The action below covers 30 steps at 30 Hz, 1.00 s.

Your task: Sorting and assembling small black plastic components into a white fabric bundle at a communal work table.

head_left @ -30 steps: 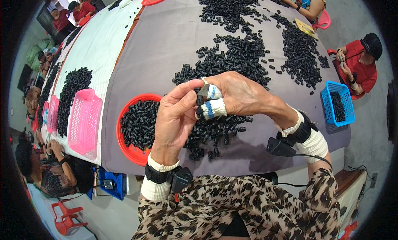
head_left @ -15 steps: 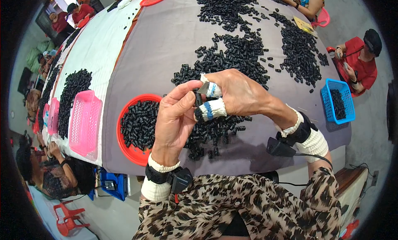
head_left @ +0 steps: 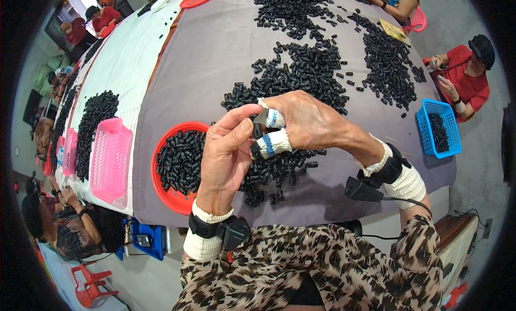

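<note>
My left hand pinches a small black ribbed cylindrical piece between thumb and fingertips, above the table. Close against it, my right hand grips a small grey metal blade whose tip is at the piece. White finger covers wrap the right thumb and a finger, so part of the blade and piece is hidden. Left of my hands lies a round red tray filled with similar black pieces. A big heap of black pieces spreads over the grey tablecloth behind and beneath my hands.
A pink basket stands at left on a white cloth, near another heap. At right, a blue basket holds black pieces. Another person in red works beyond it. More people sit around the table. A yellow item lies at the far right.
My hands stay almost in place, with the blade still against the black piece; the right hand shifts very slightly. The person in red at right has moved their hands.
</note>
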Available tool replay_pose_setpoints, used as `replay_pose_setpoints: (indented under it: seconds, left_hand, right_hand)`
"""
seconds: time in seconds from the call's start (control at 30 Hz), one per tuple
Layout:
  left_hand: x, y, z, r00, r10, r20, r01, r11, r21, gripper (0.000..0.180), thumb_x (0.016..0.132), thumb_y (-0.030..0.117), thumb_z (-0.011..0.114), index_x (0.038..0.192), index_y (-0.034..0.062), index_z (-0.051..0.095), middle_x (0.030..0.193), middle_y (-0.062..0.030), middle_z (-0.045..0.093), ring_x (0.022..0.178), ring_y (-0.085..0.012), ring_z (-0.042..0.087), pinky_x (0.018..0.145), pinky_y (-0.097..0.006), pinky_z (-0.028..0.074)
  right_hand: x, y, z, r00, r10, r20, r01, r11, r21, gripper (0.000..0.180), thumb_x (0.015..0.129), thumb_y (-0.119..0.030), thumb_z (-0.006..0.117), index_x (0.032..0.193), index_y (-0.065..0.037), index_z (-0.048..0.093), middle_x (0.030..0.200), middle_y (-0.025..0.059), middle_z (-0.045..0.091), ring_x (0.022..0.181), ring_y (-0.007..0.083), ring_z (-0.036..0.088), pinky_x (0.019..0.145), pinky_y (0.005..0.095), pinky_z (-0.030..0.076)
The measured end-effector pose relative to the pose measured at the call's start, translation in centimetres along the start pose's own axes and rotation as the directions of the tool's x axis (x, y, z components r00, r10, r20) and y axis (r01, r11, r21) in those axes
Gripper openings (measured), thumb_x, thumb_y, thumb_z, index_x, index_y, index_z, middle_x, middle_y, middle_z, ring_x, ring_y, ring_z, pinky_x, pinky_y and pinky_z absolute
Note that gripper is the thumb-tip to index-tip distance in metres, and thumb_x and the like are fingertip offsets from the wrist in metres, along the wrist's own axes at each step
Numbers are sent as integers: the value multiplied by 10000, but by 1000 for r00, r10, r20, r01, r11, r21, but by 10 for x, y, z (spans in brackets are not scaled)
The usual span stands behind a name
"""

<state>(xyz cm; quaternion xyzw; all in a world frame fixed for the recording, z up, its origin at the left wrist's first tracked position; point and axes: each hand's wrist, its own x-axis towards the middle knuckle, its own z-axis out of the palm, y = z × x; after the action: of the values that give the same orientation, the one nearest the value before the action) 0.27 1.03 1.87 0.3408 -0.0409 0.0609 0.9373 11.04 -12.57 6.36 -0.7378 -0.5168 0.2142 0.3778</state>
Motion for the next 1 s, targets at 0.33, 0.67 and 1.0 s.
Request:
replay_pose_setpoints:
  seconds: [0.33,0.67,1.0]
  left_hand:
    - [-1,-2,-1,998,3,-60,-1,1000,29,244,858,64,548,1077,-41,550,984,-115,615,885,-166,607,784,-287,503]
    - [-1,-6,1,996,13,-88,-15,1000,-19,260,863,75,544,1097,-37,534,980,-115,614,879,-175,605,798,-299,497]
    - [0,-7,6,989,7,-146,-13,999,-37,243,827,28,552,1064,-23,544,887,-95,616,799,-149,606,750,-281,506]
  right_hand:
    - [0,6,5,999,-51,-12,51,999,-2,292,701,-226,684,843,-12,545,675,74,591,592,194,568,566,330,440]
    - [-2,15,11,985,-151,-82,142,984,-109,263,721,-191,668,865,-11,542,668,62,585,571,167,547,552,313,438]
    - [-4,4,9,985,29,-168,-8,992,127,273,666,-184,720,802,-18,550,650,24,556,580,87,497,527,264,411]
